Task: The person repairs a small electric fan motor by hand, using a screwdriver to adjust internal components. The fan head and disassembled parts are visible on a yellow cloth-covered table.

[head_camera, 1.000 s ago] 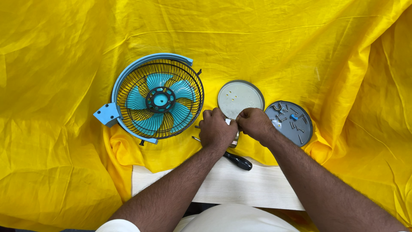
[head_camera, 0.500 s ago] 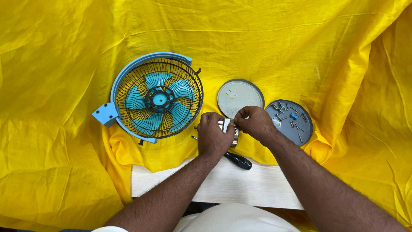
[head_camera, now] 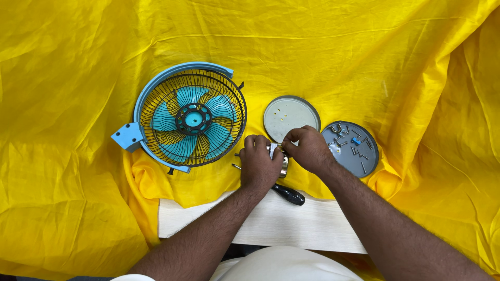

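Both hands, left hand (head_camera: 259,165) and right hand (head_camera: 308,150), gripped a small metal part (head_camera: 282,158), seemingly rigid, near the fan (head_camera: 188,118).

A cloth (head_camera: 364,47) covers the counter (head_camera: 271,229), and only the near edge of the counter is bare. On the cloth, at the left, lies a fan (head_camera: 190,118) flat on its back. To the right of the fan lies a round lid (head_camera: 291,115), and further right, just beside it, a round tray (head_camera: 354,151) with screws (head_camera: 359,152) in it. Between the fan and the tray, the left hand (head_camera: 259,165) and the right hand (head_camera: 308,150) meet on a small metal part (head_camera: 282,158). A screwdriver (head_camera: 284,192) lies just before the hands, its handle on the bare counter edge.
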